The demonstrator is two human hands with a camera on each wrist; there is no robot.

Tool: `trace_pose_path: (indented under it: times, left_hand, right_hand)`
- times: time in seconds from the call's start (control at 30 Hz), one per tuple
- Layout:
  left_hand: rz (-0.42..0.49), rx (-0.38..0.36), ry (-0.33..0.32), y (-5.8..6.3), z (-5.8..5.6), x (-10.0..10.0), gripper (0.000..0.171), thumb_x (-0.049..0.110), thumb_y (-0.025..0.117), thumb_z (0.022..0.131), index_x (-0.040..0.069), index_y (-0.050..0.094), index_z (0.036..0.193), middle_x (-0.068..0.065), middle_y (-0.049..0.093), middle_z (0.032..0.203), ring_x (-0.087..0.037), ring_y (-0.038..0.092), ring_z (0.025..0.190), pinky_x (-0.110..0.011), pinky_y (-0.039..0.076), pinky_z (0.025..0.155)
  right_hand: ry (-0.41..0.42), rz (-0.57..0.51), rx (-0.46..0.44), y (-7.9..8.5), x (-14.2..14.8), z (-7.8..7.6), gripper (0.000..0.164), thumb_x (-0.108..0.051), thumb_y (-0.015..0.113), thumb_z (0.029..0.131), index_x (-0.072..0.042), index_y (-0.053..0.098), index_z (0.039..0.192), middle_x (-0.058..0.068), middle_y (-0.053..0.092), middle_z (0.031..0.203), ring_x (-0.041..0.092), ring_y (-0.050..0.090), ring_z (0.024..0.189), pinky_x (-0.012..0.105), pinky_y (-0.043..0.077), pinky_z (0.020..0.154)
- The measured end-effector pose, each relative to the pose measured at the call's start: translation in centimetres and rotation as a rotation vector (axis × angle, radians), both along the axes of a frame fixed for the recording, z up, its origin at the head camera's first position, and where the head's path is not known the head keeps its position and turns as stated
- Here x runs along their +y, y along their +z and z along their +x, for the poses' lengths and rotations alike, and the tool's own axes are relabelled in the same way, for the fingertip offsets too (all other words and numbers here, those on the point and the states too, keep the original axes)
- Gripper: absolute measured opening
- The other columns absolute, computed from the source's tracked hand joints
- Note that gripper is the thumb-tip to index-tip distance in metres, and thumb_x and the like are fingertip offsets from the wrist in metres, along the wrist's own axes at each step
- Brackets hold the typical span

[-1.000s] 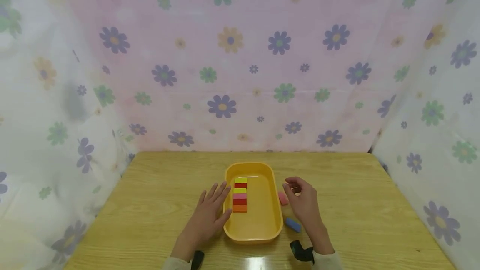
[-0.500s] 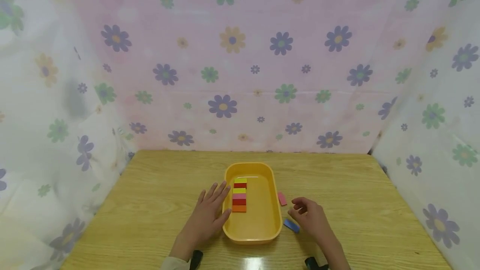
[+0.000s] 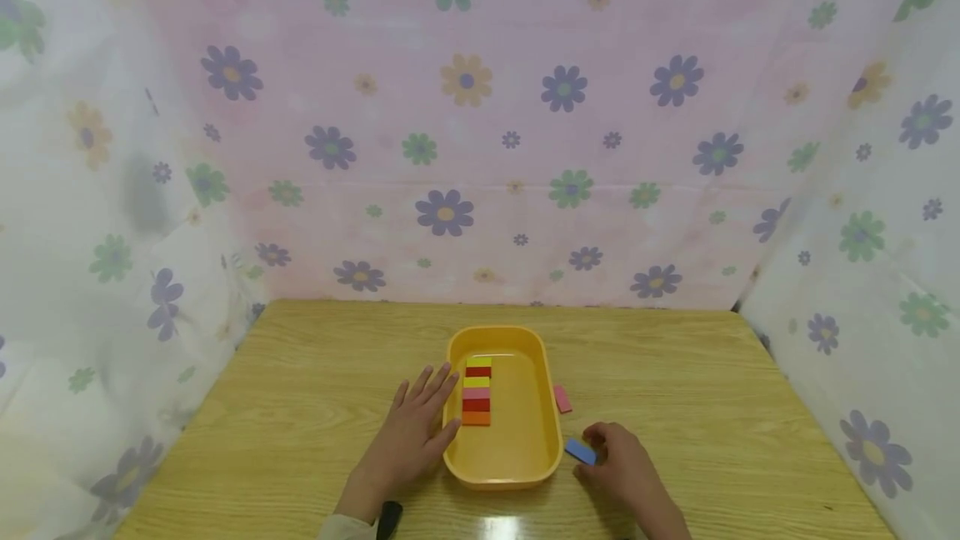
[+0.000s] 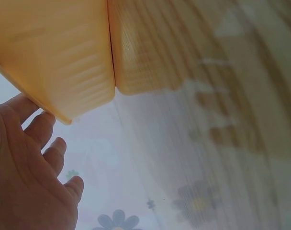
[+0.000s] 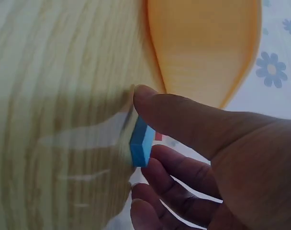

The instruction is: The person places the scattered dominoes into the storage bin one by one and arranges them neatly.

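My left hand (image 3: 411,433) rests with fingers spread against the left side of a yellow plastic tray (image 3: 517,480); in the left wrist view its fingertips meet the tray's rim. To the right of the tray, my right hand (image 3: 624,467) is low over the table, thumb and fingers on either side of a small blue block (image 3: 580,451). The right wrist view shows this blue block (image 5: 141,143) between thumb and fingers, partly behind the thumb; firm contact is not plain. A column of yellow, red, pink and orange blocks (image 3: 476,394) lies along the tray's left side.
A pink block (image 3: 562,398) lies on the wooden table (image 3: 675,373) beside the tray's right wall. Flower-patterned curtains (image 3: 480,148) enclose the table at the back and both sides.
My right hand has come down and toward me, from beside the pink block to the blue block. My left hand stays at the tray, and the blocks have not visibly moved.
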State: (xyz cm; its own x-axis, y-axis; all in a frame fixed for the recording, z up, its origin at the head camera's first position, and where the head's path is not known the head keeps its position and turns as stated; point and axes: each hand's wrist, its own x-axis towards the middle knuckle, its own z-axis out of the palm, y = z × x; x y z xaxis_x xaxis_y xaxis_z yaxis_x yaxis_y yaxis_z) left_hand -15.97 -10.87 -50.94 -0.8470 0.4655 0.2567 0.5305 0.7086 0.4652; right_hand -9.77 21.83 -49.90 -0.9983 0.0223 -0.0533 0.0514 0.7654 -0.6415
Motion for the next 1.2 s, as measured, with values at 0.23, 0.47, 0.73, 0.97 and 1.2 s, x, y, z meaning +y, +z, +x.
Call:
trace_pose_path:
  times: [0.23,0.47,0.73,0.97,1.2]
  left_hand:
    - [-0.005,-0.02,-0.003,0.0,0.0,0.0,0.063,0.035,0.059,0.102,0.012,0.039,0.158,-0.005,0.031,0.166,-0.036,0.023,0.155,-0.065,0.014,0.122]
    - [-0.008,-0.017,-0.002,0.1,0.1,0.2,0.063,0.035,0.058,0.102,0.012,0.039,0.158,-0.007,0.032,0.166,-0.036,0.024,0.154,-0.066,0.015,0.121]
    - [0.003,0.001,-0.008,0.1,0.1,0.3,0.062,0.032,0.06,0.102,0.008,0.041,0.156,-0.009,0.034,0.165,-0.04,0.026,0.153,-0.069,0.016,0.12]
    - [-0.013,-0.007,-0.001,0.1,-0.1,0.1,0.063,0.034,0.059,0.102,0.01,0.04,0.157,-0.008,0.032,0.166,-0.037,0.024,0.154,-0.067,0.016,0.121]
    - [-0.028,-0.049,-0.003,0.3,-0.1,0.1,0.064,0.036,0.058,0.103,0.013,0.036,0.159,-0.005,0.028,0.167,-0.035,0.02,0.156,-0.066,0.013,0.122]
  right_hand:
    - [-0.002,0.002,0.007,-0.3,0.1,-0.1,0.036,-0.011,0.091,0.073,-0.003,0.07,0.101,0.003,0.066,0.096,0.014,0.058,0.084,0.033,0.052,0.075]
    - [-0.004,-0.017,-0.003,-0.4,0.0,-0.3,0.026,-0.01,0.09,0.075,-0.007,0.07,0.092,-0.001,0.065,0.087,0.012,0.055,0.077,0.028,0.048,0.068]
    - [0.023,0.079,0.042,-0.9,-0.1,-0.6,0.02,-0.01,0.087,0.077,-0.012,0.07,0.087,-0.004,0.064,0.083,0.009,0.055,0.075,0.032,0.05,0.07]
    - [0.078,0.131,0.047,-0.2,-0.3,-1.0,0.018,-0.009,0.085,0.08,-0.011,0.07,0.089,-0.003,0.06,0.083,0.011,0.053,0.076,0.032,0.049,0.069]
    - [0.106,0.129,0.042,-0.2,-0.2,-1.3,0.017,-0.007,0.085,0.08,-0.011,0.07,0.087,-0.002,0.057,0.08,0.01,0.05,0.073,0.027,0.045,0.065]
